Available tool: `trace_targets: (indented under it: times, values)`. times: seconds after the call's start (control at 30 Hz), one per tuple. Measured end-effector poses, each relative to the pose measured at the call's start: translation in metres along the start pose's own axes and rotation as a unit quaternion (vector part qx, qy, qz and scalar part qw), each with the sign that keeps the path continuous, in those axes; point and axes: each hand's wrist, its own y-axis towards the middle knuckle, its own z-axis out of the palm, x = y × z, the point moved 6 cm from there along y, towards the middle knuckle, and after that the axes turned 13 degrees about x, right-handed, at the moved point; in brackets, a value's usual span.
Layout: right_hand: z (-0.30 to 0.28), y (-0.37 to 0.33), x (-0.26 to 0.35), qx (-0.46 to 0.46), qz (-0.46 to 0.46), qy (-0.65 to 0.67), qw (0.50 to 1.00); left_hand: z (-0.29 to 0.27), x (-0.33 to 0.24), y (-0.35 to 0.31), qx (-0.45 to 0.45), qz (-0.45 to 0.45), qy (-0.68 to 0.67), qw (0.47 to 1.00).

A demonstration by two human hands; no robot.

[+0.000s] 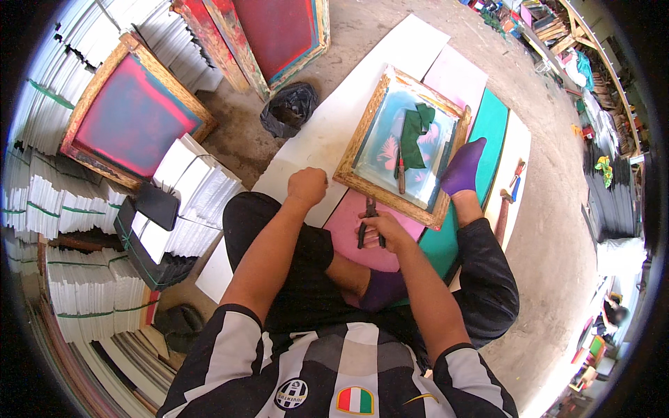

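Note:
My right hand (382,231) is closed around a pair of pliers (370,206), whose dark jaws point at the near edge of a wooden screen frame (382,197). Pale blue mesh with pink leaf shapes fills that frame. On the mesh lie a folded dark green cloth (416,136) and a slim tool with a wood-and-red handle (401,175). My left hand (308,185) is curled into a fist just left of the frame; whatever may be inside its fingers is hidden. My purple-socked foot (464,167) rests against the frame's right side.
White, pink and green sheets (496,132) cover the floor under me. A wooden-handled tool (502,216) and a blue-and-red-handled tool (516,182) lie right. A black plastic bag (290,109), another framed screen (136,118) and bundled sheet stacks (90,285) stand left.

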Motion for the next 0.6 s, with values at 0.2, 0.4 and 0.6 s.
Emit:
trace_targets:
  times: [0.2, 0.4, 0.6]
  values:
    - [-0.047, -0.013, 0.017, -0.044, 0.051, -0.020, 0.998, -0.011, 0.004, -0.002, 0.040, -0.065, -0.045, 0.996]
    - [-0.056, -0.016, 0.028, -0.049, 0.102, -0.087, 0.990, -0.002, 0.005, 0.006, 0.043, -0.060, -0.058, 0.996]
    - [-0.065, -0.007, 0.027, -0.048, 0.134, -0.110, 0.984, 0.000, 0.005, 0.009, 0.046, -0.053, -0.062, 0.996]
